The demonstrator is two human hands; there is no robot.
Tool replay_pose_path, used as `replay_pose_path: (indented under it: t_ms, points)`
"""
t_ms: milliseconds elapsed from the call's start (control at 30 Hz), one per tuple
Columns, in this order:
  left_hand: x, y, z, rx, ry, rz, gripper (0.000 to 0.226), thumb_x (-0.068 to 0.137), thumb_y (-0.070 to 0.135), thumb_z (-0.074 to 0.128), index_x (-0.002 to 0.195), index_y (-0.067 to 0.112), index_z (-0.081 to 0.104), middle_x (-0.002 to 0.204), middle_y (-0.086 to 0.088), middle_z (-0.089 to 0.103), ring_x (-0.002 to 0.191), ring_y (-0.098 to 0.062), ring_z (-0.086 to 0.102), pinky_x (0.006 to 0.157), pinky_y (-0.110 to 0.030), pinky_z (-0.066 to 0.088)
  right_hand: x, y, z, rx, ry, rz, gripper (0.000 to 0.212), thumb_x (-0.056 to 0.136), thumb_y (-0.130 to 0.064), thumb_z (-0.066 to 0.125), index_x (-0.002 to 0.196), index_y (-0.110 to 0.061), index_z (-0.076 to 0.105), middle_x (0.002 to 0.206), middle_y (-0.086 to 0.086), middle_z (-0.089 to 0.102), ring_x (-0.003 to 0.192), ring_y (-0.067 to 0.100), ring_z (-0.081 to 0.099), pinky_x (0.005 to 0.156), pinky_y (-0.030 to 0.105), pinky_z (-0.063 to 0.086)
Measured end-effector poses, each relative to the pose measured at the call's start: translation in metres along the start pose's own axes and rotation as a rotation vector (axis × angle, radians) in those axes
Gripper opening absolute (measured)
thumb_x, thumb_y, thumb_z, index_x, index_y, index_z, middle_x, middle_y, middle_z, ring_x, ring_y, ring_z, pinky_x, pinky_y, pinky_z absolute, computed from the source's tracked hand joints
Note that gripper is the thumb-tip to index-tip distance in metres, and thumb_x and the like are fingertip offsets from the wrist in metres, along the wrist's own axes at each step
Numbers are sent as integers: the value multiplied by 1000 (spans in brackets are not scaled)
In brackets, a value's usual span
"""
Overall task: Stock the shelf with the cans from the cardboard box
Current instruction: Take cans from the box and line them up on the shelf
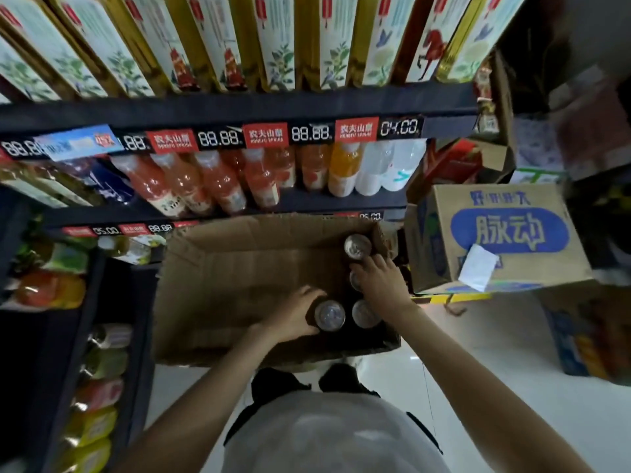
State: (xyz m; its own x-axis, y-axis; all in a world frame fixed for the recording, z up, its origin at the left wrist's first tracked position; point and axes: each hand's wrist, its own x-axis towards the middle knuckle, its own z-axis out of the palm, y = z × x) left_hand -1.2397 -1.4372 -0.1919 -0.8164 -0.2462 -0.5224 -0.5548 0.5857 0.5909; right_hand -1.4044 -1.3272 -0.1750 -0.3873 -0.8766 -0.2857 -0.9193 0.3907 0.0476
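Note:
An open cardboard box (239, 268) sits on the floor in front of the shelf, with several silver-topped cans standing along its right side. My left hand (293, 315) curls around the side of one can (329, 314) near the box's front. My right hand (379, 281) reaches down over another can (355, 279), mostly hiding it, fingers curled on its top. A third can (365, 314) stands between my hands and a fourth can (356, 246) stands in the far right corner. The rest of the box is bare.
The dark shelf (239, 107) carries juice bottles (218, 182) behind price tags, with boxed goods above. More bottles fill the lower shelves at left (99, 397). A closed blue-printed carton (495, 233) stands right of the box. White floor lies at the right.

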Motion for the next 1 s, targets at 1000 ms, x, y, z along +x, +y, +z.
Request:
replay_pose_path:
  t_ms: [1000]
  points:
    - [-55, 13, -88, -958, 825, -126, 41, 73, 25, 75, 109, 31, 57, 104, 17, 59, 100, 0, 54, 81, -19, 43, -13, 15, -86, 1775, 30, 244, 49, 67, -33, 73, 112, -24, 56, 114, 4, 62, 106, 20, 61, 81, 28, 52]
